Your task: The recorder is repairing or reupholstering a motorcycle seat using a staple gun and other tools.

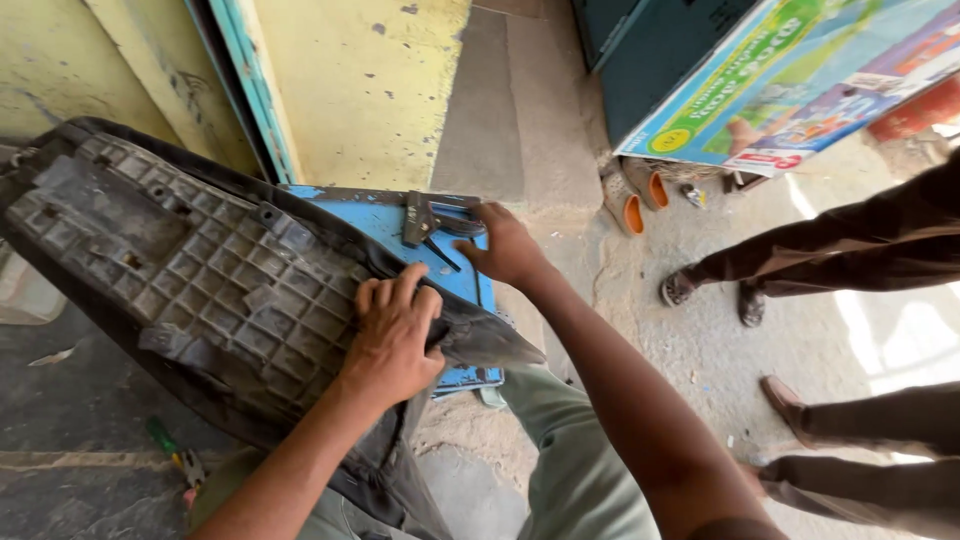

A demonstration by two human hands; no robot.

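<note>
Your left hand [392,340] presses flat, fingers together, on the ribbed underside of the overturned seat base [190,270] filling the frame's left. Your right hand [507,247], at centre, closes its fingers on the staple gun [428,222] lying on the blue stool [385,220].

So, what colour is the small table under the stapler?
Light blue, its paint worn; the table shows best in the head view.

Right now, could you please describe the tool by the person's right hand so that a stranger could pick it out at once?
Start at the big upturned seat base, a dark ribbed plastic shell under the left hand. Past its right edge lies a blue board. On it, at the right hand, lies the staple gun: the only dark metal, hinged tool there, unlike the green-handled screwdriver on the floor.
</note>
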